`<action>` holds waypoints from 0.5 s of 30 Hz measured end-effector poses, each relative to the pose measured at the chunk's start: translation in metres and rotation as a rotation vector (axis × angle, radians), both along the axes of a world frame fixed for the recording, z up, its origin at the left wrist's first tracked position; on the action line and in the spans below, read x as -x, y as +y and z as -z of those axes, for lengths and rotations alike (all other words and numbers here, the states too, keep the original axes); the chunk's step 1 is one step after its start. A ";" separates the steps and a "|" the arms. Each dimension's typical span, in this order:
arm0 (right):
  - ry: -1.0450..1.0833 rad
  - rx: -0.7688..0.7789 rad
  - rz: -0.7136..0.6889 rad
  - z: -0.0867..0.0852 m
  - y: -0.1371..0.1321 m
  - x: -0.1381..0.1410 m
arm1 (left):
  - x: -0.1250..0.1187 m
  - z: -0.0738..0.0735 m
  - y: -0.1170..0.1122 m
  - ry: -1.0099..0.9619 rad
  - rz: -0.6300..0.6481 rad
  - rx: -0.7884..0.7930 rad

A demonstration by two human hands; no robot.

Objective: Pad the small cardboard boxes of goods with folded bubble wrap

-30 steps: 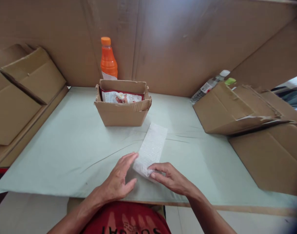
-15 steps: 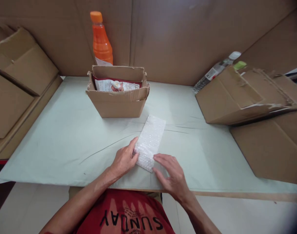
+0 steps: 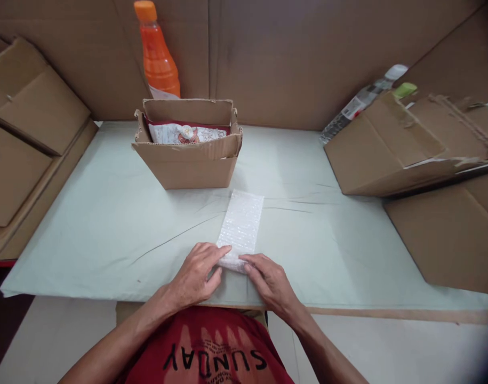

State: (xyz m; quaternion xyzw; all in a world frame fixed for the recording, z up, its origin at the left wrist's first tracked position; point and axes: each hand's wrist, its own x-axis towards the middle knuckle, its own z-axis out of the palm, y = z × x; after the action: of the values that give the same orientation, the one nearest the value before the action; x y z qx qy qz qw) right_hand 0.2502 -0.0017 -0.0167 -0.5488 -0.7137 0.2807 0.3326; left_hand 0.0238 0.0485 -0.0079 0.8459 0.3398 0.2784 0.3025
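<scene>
A flat strip of clear bubble wrap (image 3: 242,218) lies on the pale table cover, its near end looking folded over. My left hand (image 3: 198,272) is at the near left corner, index finger stretched over the top and thumb at the front edge. At the near right corner, my right hand (image 3: 270,280) pinches the wrap between its fingers and thumb. Whether anything is inside the wrap cannot be made out. Beyond it stands an open cardboard box (image 3: 198,165) with a printed white packet (image 3: 188,133) inside.
An orange bottle (image 3: 159,61) stands behind the box. Cardboard boxes line the left side (image 3: 36,106) and right side (image 3: 388,144). A clear bottle (image 3: 359,104) leans behind the right boxes. The table's front edge (image 3: 348,310) runs close to my body.
The bubble wrap's near end has been turned up and looks shorter. My left hand has shifted down to the near corner, and my right hand has closed on the wrap. The view has shifted slightly.
</scene>
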 end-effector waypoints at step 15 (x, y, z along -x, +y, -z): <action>-0.348 -0.325 -0.034 0.008 -0.004 0.005 | -0.012 0.006 0.001 0.160 -0.257 -0.136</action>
State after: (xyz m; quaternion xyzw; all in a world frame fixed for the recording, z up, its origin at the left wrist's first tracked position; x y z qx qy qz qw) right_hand 0.2449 -0.0056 -0.0244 -0.5161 -0.8052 0.0686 0.2838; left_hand 0.0358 0.0496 -0.0135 0.8335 0.4486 0.2688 0.1783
